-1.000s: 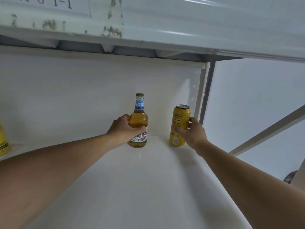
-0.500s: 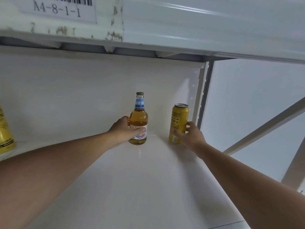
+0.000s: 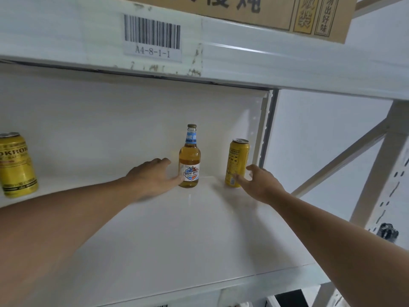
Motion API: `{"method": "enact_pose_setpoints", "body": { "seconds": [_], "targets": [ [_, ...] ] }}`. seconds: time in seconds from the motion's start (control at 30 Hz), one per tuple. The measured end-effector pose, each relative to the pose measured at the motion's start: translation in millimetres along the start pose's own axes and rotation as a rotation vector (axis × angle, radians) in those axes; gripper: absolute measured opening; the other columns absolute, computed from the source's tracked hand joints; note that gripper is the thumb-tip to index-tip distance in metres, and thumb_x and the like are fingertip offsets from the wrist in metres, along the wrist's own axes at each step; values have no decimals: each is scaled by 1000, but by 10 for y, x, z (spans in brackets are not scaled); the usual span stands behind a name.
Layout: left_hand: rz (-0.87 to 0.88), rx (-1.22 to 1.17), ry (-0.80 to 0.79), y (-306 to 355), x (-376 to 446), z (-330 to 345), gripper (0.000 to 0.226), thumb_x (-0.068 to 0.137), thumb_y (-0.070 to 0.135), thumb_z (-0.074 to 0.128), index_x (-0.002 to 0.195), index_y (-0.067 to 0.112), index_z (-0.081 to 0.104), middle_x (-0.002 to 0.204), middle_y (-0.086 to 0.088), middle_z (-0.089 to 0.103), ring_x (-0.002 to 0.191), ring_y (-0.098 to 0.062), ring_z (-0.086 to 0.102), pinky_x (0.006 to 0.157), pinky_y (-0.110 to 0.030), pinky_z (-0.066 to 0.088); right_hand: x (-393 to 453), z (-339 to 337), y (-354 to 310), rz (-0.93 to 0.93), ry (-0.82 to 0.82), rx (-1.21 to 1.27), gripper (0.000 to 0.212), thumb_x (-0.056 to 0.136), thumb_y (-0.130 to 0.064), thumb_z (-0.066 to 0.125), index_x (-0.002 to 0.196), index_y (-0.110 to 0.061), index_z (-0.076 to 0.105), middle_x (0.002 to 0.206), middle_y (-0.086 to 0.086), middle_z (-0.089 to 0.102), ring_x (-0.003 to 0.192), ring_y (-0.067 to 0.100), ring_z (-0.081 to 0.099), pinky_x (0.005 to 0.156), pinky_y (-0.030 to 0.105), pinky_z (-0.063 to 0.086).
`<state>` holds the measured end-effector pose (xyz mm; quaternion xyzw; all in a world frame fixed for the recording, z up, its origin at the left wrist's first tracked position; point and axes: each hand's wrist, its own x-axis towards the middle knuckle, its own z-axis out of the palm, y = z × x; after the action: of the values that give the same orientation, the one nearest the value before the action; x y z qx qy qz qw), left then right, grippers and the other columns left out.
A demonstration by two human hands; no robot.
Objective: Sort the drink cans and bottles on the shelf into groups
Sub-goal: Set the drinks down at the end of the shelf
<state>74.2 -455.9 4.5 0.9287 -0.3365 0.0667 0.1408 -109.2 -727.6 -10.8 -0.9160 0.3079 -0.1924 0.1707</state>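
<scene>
White shelf (image 3: 177, 240) carries bottle (image 3: 189, 160) and two cans (image 3: 236, 163).

Barcode sticker (image 3: 152, 37) on the upper shelf beam (image 3: 265, 60): "A4-8-1-1". Bottle (image 3: 189, 160) label: "DAHE BEER"; neck band partly legible, "HE". Left can (image 3: 16, 165): "OKRON", cut off at the frame edge. Cardboard box (image 3: 276, 14) above: Chinese characters.

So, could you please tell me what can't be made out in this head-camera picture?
- Yellow can at the left: the frame edge cuts off the start of its brand lettering.
- Tall yellow can: its printed text is too small to read, and the right hand covers part of its base.
- Beer bottle: the neck label is only partly legible; whether the left hand touches the bottle is unclear.
- Cardboard box above: cropped by the top edge.
</scene>
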Motion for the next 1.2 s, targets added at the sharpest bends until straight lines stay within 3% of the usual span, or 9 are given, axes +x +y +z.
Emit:
{"method": "enact_pose_setpoints", "body": {
  "seconds": [0.17,0.37,0.67,0.93,1.2],
  "targets": [
    [56,65,11,-27,-202,-54,85,88,89,38,148,31,51,150,5,56,136,-25,56,101,-44,52,-256,-71,-134,-35,-29,-144,84,94,-83,41,159,-29,42,154,2,56,136,27,57,99,47,53],
    [66,50,10,19,-486,-144,83,91,86,41,155,33,46,157,7,52,142,-23,52,103,-43,50,-567,-128,-242,-66,-27,-161,82,96,-79,40,158,-27,44,152,2,56,135,27,56,100,46,52],
    [-37,111,31,383,-1104,-399,85,90,90,40,155,35,45,158,7,51,142,-23,52,101,-42,50,-954,-393,-159,-186,-47,-104,76,97,-75,46,156,-26,47,151,6,57,134,31,59,103,46,51],
    [-124,132,-7,820,-1787,-385,87,92,87,40,162,36,37,166,6,44,148,-24,47,110,-41,45,-1274,-503,28,-299,-126,-42,77,97,-73,48,159,-27,45,157,6,53,138,31,55,110,47,49],
    [-165,153,-11,776,-2267,-610,87,96,84,40,165,32,35,169,4,40,151,-25,44,110,-42,44,-1544,-559,-136,-356,-166,-2,79,96,-75,49,159,-27,45,160,5,53,139,30,55,111,46,49]
  ]
}}
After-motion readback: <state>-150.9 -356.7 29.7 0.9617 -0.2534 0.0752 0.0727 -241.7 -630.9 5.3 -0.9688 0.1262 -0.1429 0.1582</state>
